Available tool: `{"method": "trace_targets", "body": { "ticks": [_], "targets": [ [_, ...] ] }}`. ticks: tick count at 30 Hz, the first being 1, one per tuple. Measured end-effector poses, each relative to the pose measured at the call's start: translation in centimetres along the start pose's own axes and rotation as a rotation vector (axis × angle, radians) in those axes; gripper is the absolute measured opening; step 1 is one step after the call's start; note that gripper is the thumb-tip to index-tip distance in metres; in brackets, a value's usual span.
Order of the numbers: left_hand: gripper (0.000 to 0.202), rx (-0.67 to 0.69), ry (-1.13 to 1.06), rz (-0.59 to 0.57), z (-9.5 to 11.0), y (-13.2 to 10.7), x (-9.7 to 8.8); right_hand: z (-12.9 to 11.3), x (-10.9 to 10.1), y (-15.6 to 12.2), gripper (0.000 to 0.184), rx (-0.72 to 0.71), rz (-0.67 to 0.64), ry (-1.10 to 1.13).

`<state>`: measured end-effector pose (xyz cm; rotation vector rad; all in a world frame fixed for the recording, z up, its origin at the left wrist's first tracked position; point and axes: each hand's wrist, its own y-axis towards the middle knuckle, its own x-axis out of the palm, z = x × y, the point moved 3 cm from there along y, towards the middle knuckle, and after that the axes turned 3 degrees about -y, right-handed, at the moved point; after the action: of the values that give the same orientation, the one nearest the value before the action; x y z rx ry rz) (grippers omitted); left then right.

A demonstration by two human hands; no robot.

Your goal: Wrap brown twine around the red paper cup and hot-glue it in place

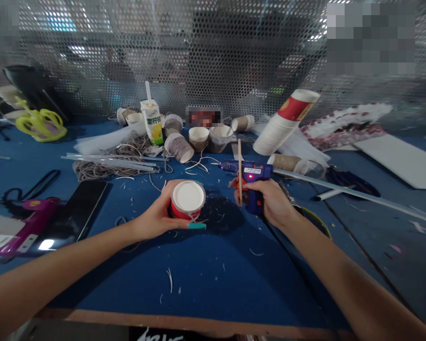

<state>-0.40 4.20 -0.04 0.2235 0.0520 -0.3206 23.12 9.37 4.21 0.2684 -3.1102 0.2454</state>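
Note:
My left hand (155,219) is wrapped round a red paper cup (187,201) that stands upside down on the blue table mat (213,274), its white base facing up. My right hand (270,201) grips a blue hot glue gun (252,182) lying low over the mat, nozzle pointing left toward a drip-covered tip. The same hand also pinches a thin wooden stick (240,166) that stands nearly upright. The cup and the glue gun are about a hand's width apart.
Behind lie several twine-wrapped cups (179,147), a milk carton with a straw (152,121), a tilted stack of paper cups (284,123), loose twine (102,166), clear glue sticks (110,161), a phone (81,208), a pink glue gun (21,227), yellow scissors (39,124) and a perforated metal screen (213,57).

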Motion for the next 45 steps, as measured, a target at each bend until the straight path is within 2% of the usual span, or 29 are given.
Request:
{"method": "trace_targets", "body": {
  "ticks": [2, 5, 10, 15, 18, 22, 24, 28, 31, 34, 36, 37, 39, 40, 42, 43, 45],
  "targets": [
    [0.074, 0.022, 0.053, -0.012, -0.1, 0.1, -0.2, -0.1, 0.0, 0.0, 0.015, -0.04, 0.035, -0.015],
    [0.076, -0.034, 0.061, -0.025, -0.1, 0.1, -0.1, -0.3, 0.0, -0.2, 0.021, -0.068, 0.037, -0.051],
    [0.074, -0.064, 0.086, -0.043, 0.3, 0.1, 0.1, 0.0, -0.5, -0.3, 0.025, -0.024, 0.124, -0.235],
    [0.074, -0.074, 0.085, -0.059, 0.6, 0.1, 0.2, 0.0, -1.1, 0.0, 0.039, -0.066, 0.175, -0.382],
    [0.075, -0.078, 0.087, -0.058, 0.4, 0.0, 0.2, -0.1, -1.2, 0.0, 0.045, -0.104, 0.219, -0.384],
    [0.085, -0.059, 0.159, 0.001, 0.0, 0.0, -0.1, -0.3, -1.0, -0.3, 0.036, -0.1, 0.243, -0.426],
    [0.093, -0.048, 0.139, -0.008, 0.0, 0.0, -0.1, -0.5, -0.8, -0.5, 0.033, -0.098, 0.246, -0.467],
    [0.102, -0.055, 0.043, -0.104, -0.1, 0.3, -0.1, -0.5, -0.3, -0.7, 0.029, -0.105, 0.118, -0.333],
    [0.11, -0.098, 0.04, -0.164, -0.1, 0.6, -0.3, -0.6, -0.3, -0.8, 0.023, -0.12, 0.071, -0.183],
    [0.124, -0.148, 0.124, -0.196, 0.6, 1.0, -1.5, -0.6, -0.3, -0.6, 0.021, -0.106, 0.068, -0.126],
    [0.136, -0.149, 0.19, -0.255, 1.8, 1.1, -2.6, -0.7, -0.4, -0.5, 0.021, -0.094, 0.079, -0.105],
    [0.135, -0.156, 0.215, -0.288, 2.5, 1.2, -3.2, -0.7, -0.4, -0.5, 0.021, -0.093, 0.085, -0.093],
    [0.119, -0.141, 0.243, -0.245, 4.3, 1.6, -4.3, -0.9, -0.3, -0.4, 0.021, -0.088, 0.081, -0.061],
    [0.102, -0.126, 0.273, -0.181, 5.4, 1.9, -4.8, -0.9, -0.3, -0.4, 0.021, -0.087, 0.076, -0.04],
    [0.069, -0.117, 0.407, 0.023, 7.5, 2.8, -5.2, -1.2, -0.1, -0.5, 0.021, -0.091, 0.069, 0.007],
    [0.062, -0.12, 0.503, 0.094, 8.5, 3.3, -5.0, -1.4, -0.1, -0.6, 0.021, -0.095, 0.065, 0.03],
    [0.052, -0.104, 0.675, 0.067, 9.8, 4.6, -3.5, -1.7, 0.1, -0.9, 0.02, -0.103, 0.058, 0.067]
  ]
}}
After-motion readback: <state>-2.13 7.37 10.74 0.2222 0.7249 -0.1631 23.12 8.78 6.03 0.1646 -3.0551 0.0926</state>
